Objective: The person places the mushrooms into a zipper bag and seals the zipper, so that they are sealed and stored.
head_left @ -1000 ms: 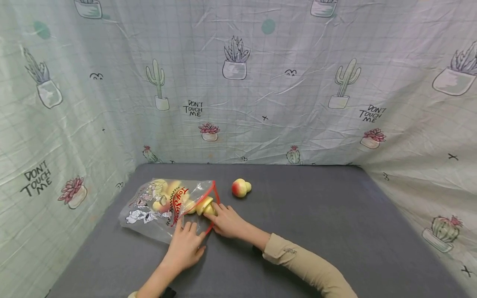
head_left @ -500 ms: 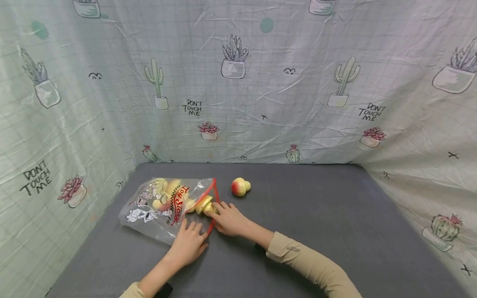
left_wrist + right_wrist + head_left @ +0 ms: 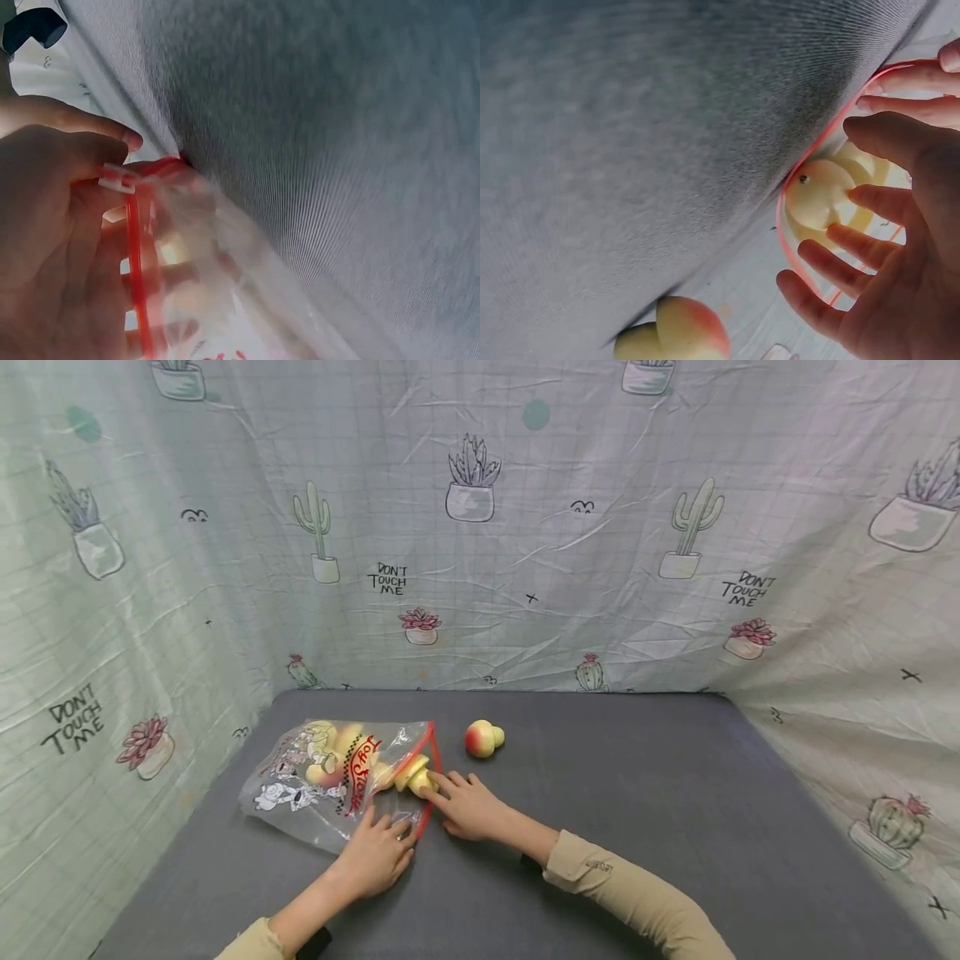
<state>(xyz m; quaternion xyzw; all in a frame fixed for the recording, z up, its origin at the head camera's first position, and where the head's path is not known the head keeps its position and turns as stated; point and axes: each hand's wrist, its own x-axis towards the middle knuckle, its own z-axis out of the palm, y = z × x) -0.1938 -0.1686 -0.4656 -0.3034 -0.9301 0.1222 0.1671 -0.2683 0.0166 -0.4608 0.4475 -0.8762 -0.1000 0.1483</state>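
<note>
A clear bag (image 3: 311,827) with red-edged opening and cartoon print lies on its side at the left. Several yellow and red mushroom-shaped pieces sit inside it. My left hand (image 3: 377,856) rests on the bag by the near corner of its mouth. In the left wrist view its straight fingers show through the film, and a small clear slider (image 3: 116,178) sits below the thumb. My right hand (image 3: 474,808) reaches to the mouth with spread fingers, its fingertips at a yellow mushroom-shaped piece (image 3: 821,195) just within the red rim (image 3: 782,225). Any contact there is hard to judge.
Beyond the right hand, a loose red and yellow mushroom-shaped piece (image 3: 480,739) lies on the dark grey table (image 3: 637,810). A pale curtain (image 3: 525,627) printed with potted cacti hangs along the table's back and sides.
My left hand has slid a little toward me along the bag, and its fingers lie lower. The right hand has drawn back slightly to the right. The yellow piece stays at the mouth.
</note>
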